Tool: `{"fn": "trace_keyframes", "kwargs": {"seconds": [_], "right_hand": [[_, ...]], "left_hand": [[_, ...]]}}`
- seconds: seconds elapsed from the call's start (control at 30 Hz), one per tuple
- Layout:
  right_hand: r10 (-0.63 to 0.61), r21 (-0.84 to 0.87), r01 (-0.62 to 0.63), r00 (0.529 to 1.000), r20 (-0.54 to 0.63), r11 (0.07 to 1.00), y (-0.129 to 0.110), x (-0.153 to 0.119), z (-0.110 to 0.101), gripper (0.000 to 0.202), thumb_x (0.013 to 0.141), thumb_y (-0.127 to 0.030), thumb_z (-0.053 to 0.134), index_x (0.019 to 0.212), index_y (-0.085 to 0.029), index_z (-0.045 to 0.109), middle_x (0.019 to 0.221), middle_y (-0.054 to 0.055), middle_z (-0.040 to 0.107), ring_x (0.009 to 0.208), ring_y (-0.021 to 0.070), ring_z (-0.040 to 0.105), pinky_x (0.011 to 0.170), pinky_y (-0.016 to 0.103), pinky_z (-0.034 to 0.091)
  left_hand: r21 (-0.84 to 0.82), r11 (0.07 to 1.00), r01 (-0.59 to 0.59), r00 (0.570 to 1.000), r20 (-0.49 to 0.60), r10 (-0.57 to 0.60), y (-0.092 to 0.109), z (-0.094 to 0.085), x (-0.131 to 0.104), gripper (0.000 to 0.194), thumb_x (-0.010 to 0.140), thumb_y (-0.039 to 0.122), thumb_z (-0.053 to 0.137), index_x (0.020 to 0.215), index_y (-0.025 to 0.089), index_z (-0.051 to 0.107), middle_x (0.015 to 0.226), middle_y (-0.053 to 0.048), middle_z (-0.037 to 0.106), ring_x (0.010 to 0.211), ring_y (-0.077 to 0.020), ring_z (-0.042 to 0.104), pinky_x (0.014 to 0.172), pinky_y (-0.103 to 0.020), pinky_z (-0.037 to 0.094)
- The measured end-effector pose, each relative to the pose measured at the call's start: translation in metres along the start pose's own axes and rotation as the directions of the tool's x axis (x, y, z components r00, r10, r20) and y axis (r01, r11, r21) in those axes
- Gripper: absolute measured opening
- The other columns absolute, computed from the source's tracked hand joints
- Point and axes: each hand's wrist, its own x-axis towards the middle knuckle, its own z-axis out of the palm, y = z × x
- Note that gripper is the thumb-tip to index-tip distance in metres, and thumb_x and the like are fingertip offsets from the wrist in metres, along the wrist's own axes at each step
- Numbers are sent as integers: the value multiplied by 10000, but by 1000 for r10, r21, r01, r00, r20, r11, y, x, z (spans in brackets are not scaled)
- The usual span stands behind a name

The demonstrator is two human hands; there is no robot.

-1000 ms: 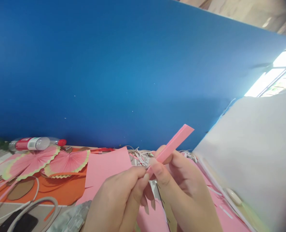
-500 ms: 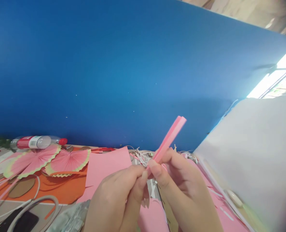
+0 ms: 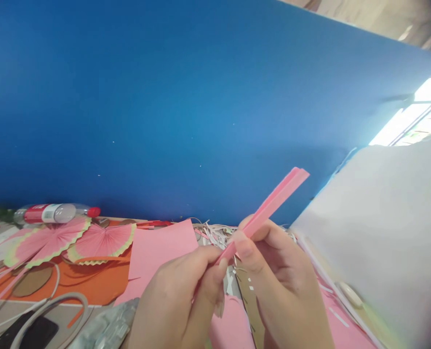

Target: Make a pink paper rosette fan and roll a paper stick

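A narrow folded strip of pink paper [image 3: 276, 199] slants up and to the right in front of the blue panel. Its lower end is pinched between the thumb and fingers of my left hand [image 3: 181, 295]. Higher up on the strip, my right hand [image 3: 280, 281] grips it between thumb and forefinger. The layers at the upper end are slightly apart. Behind my left hand lies a sheet of pink paper [image 3: 160, 245], partly covered by that hand.
Pink pleated fans [image 3: 104, 242], a plastic bottle [image 3: 60, 213] and orange paper [image 3: 102, 283] lie at the left. A dark phone [image 3: 37, 332] sits under a looped cable. Paper shreds [image 3: 217, 235] lie behind my hands. A blue panel [image 3: 186, 106] stands ahead.
The pink strip has tilted further to the right, its upper end now lower. My right thumb and fingers have shifted slightly up and right along it, away from my left fingertips.
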Motion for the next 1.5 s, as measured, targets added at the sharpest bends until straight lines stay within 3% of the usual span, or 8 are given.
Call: {"fn": "trace_keyframes", "kwargs": {"seconds": [0.2,0.37,0.53,0.67,0.9,1.17,1.4,1.5], "right_hand": [[55,-62,-54,998,22,997,1,-2,-1,237,857,-360,550,677,-210,519,670,14,524,637,151,503,464,246,357],[45,-56,-45,999,-13,997,1,-2,4,278,880,-379,516,660,-216,462,642,-10,491,615,138,490,508,257,382],[2,-86,4,997,72,996,-3,0,1,232,889,-348,501,697,-218,487,673,-1,511,644,144,493,560,277,407],[-24,-22,25,999,41,999,-4,-2,-2,204,896,-337,495,722,-230,501,676,-6,511,653,141,488,591,277,416],[85,9,-86,995,46,996,-7,-1,1,240,844,-321,566,654,-216,465,661,5,478,645,150,491,486,248,375],[169,239,-191,979,109,952,-8,-6,11,224,883,-362,516,718,-221,461,637,-36,447,456,78,439,364,204,320],[72,113,-71,997,-10,991,-5,-5,7,224,869,-317,548,679,-210,502,655,-14,480,624,111,480,505,227,401],[60,135,-60,998,5,989,-6,-5,8,215,882,-309,526,694,-210,493,649,-14,484,602,111,477,525,243,423]], "left_hand": [[-60,998,-34,999,-21,33,-3,2,0,292,967,257,336,718,208,480,580,64,516,543,-73,498,558,-155,399],[-86,995,-44,999,2,44,-4,1,0,298,969,250,332,710,208,472,580,66,530,549,-68,507,560,-142,404],[-174,985,-13,1000,-21,10,-2,2,-1,263,965,265,349,759,215,503,610,52,561,579,-83,534,578,-155,430],[-216,976,12,999,36,-4,-2,2,1,288,961,302,365,746,206,530,598,44,563,579,-87,544,588,-164,439],[-205,979,-17,999,25,22,-3,2,4,315,961,244,364,690,190,516,601,43,558,579,-73,544,603,-148,440],[-229,973,-10,1000,9,13,-4,-1,1,299,948,249,392,678,195,508,614,36,586,580,-81,562,574,-152,450],[-324,945,43,999,18,-40,-1,0,3,258,941,317,415,755,198,549,632,24,597,600,-100,581,582,-176,479],[-317,948,40,999,0,-42,-1,0,2,292,950,295,404,702,197,524,619,28,599,603,-93,577,595,-167,469]]}}
